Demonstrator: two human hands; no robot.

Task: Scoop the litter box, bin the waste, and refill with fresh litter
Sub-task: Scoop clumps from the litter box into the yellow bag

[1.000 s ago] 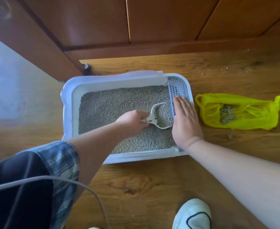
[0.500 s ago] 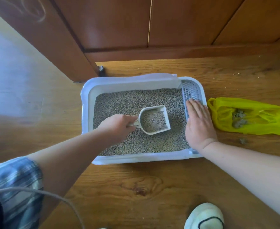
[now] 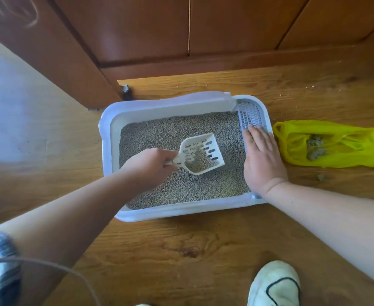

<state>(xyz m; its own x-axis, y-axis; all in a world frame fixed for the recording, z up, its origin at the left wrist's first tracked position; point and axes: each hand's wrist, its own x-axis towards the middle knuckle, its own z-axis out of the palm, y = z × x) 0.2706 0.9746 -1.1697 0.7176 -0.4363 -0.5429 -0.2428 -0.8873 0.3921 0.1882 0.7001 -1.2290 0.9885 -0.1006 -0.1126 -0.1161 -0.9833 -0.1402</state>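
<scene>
Left hand (image 3: 150,163) grips handle of white slotted scoop (image 3: 200,154), held w/ some litter in it over the grey litter (image 3: 181,186). Right hand (image 3: 262,161) lies flat, fingers spread, on litter box (image 3: 159,214) right rim by the grid. Box sits on wood floor (image 3: 181,250). Yellow bag (image 3: 336,143) w/ clumps lies just right of box.

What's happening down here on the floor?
A person is cleaning a litter box. The left hand holds a slotted scoop over the litter, some granules in it. The right hand lies flat on the box's right edge. A yellow bag beside the box already holds a few clumps.
</scene>
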